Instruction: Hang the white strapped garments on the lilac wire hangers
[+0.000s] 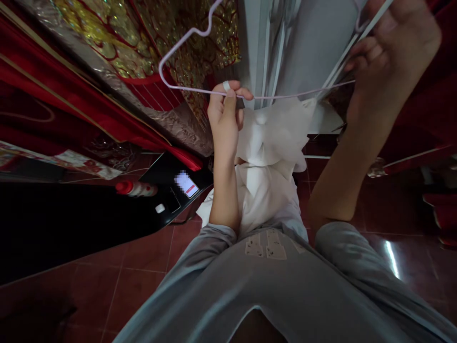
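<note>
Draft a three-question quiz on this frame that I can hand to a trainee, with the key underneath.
1. Multiple choice: what is pinched between the thumb and fingers of the left hand?
a) a pen
b) the lower bar of a hanger
c) a pair of scissors

2. True or false: the phone on the black table is lit up.

3. Short answer: what colour is the cap of the bottle near that phone?

Key: 1. b; 2. true; 3. red.
</note>
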A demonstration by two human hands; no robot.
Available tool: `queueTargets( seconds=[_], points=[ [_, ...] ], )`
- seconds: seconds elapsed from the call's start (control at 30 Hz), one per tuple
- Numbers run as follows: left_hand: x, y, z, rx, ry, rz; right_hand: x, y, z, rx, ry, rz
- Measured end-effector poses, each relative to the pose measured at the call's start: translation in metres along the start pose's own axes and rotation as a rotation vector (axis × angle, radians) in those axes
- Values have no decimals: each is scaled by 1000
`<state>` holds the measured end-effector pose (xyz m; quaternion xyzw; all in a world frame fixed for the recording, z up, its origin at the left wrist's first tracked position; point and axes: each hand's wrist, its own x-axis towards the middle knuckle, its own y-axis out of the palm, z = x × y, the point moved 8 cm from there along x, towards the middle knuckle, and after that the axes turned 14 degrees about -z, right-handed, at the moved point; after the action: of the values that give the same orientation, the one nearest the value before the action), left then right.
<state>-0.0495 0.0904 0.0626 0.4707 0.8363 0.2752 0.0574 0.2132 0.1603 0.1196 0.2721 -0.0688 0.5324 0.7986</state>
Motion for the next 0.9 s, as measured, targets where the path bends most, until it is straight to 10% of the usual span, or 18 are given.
queueTargets(
  seconds=[0.3, 0.57, 0.9],
  points=[
    [-2, 4, -2, -36, 40, 24, -38, -91, -3, 259, 8, -824],
    [-8, 4, 1, -8, 26, 16, -72, 16, -17, -163, -177, -18],
    [12, -61, -9, 188, 129, -267, -75, 9, -21, -313, -318, 14]
  ],
)
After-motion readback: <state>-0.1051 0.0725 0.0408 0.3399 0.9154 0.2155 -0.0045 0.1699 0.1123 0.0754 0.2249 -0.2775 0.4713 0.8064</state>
